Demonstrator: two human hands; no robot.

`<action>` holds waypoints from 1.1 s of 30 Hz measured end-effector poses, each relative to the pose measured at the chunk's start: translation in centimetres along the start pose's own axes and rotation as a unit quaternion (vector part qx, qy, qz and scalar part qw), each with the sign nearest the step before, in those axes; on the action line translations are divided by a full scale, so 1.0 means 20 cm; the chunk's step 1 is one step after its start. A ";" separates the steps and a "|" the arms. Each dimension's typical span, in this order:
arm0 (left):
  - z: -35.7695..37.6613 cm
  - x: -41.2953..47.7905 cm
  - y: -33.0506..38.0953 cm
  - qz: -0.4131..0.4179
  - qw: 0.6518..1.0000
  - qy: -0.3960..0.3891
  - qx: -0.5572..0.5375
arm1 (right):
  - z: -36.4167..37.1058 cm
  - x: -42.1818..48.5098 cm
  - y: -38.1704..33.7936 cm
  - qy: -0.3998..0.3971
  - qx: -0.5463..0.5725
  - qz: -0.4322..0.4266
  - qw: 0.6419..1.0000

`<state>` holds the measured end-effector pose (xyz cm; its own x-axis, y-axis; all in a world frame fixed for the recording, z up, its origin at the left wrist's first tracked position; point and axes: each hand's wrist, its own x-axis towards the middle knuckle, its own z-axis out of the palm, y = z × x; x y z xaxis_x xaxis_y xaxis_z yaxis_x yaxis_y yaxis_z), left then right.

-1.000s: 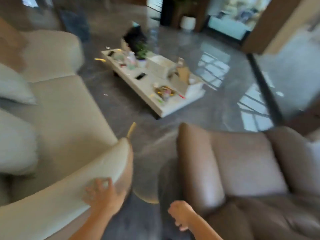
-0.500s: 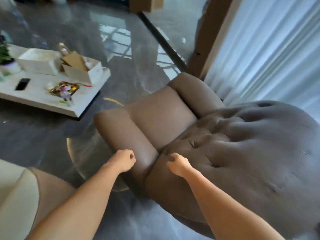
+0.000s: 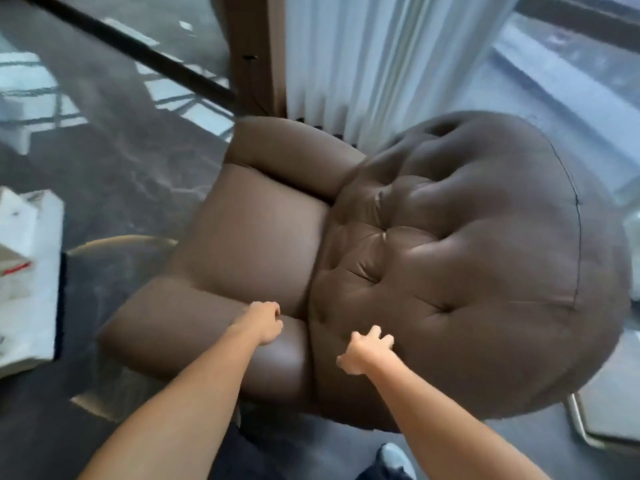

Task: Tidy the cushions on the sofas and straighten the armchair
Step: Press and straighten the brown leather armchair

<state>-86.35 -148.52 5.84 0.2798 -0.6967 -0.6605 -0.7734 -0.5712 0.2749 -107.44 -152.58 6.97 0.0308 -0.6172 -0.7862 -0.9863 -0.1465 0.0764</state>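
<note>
Scene: a person stands at the side of a brown armchair (image 3: 381, 258) and reaches down to it with both bare hands, seen from a head-worn camera
Where the armchair is: on the dark polished floor (image 3: 114, 157), directly ahead of and below the person, its far side close to a white curtain (image 3: 363, 60) and a brown post (image 3: 252, 53)
Long axis: the chair runs from the tufted backrest (image 3: 467, 258) at the right to the front of the seat (image 3: 256, 244) at the left, crosswise to the person's reach
Left hand: the left hand (image 3: 265, 322) rests on the near armrest (image 3: 194, 327), fingers curled in loosely; whether they grip the upholstery cannot be told
Right hand: the right hand (image 3: 367, 348) lies on the near edge of the backrest, fingers (image 3: 375, 332) spread open and pressing flat, holding nothing
Which hand is nearer: both touch the chair; the left sits toward the seat end, the right toward the back end, the join of armrest and backrest between them
What the move turns on: judged from this stance, a push with one hand and a pull with the other would swing the chair about its base
Risk: the backrest's far side is near the curtain, so a turn that way could brush it
Not in view: the sofas and their cushions
</note>
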 end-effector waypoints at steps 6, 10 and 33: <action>0.01 0.20 -0.30 0.030 0.986 -0.107 0.122 | 0.19 0.01 -0.08 0.064 0.001 0.103 0.993; 0.11 0.30 -0.49 -0.015 0.978 -0.142 0.154 | 0.23 0.10 0.03 0.099 -0.054 0.116 0.987; 0.84 0.30 -0.44 -0.093 0.984 -0.016 0.150 | 0.01 0.56 0.87 0.252 -0.338 0.012 0.907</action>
<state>-87.45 -140.38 -12.35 0.4180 -0.5757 -0.7027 -0.8454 -0.5298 -0.0688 -124.22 -161.83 -0.72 0.2491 -0.8762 -0.4126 -0.6674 -0.4640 0.5825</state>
